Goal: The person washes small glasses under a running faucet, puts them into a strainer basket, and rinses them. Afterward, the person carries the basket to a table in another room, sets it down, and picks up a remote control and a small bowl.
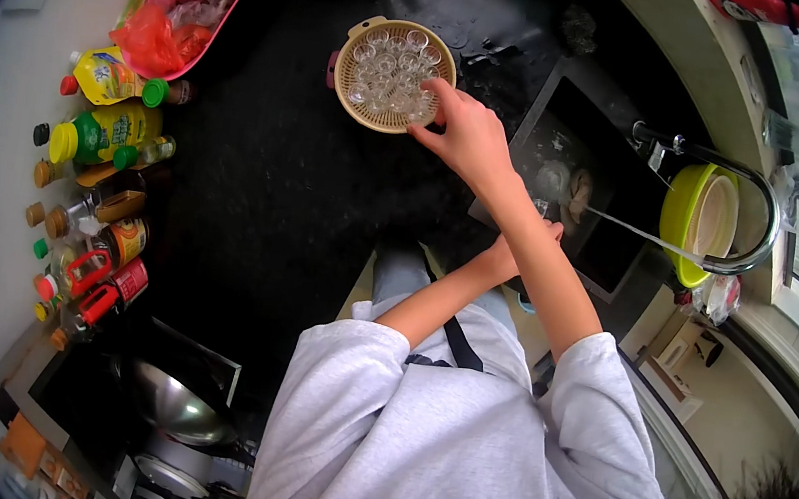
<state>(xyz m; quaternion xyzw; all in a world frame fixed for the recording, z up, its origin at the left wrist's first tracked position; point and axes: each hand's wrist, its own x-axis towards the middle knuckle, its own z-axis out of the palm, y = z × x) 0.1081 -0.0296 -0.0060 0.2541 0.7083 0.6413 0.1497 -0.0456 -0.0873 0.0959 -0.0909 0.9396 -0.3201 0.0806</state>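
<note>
My right hand [470, 136] reaches across to a round beige basket [342, 91] full of small clear glasses [383, 66]. Its thumb and fingers are curved round a small glass [422, 106] at the basket's right side. My left hand [517, 253] is at the near edge of the sink [611, 252], partly behind my right forearm. Its visible fingers are curled; what they hold, if anything, is hidden. Close beyond it in the sink are a small clear glass [540, 208] and a pale, crumpled thing [579, 194].
Water [639, 230] runs from the curved tap [762, 237] into the sink. A green basin [686, 222] stands behind the tap. Bottles [107, 132] line the left wall below a pink basket [237, 11] of plastic bags. A wok [172, 403] sits at lower left.
</note>
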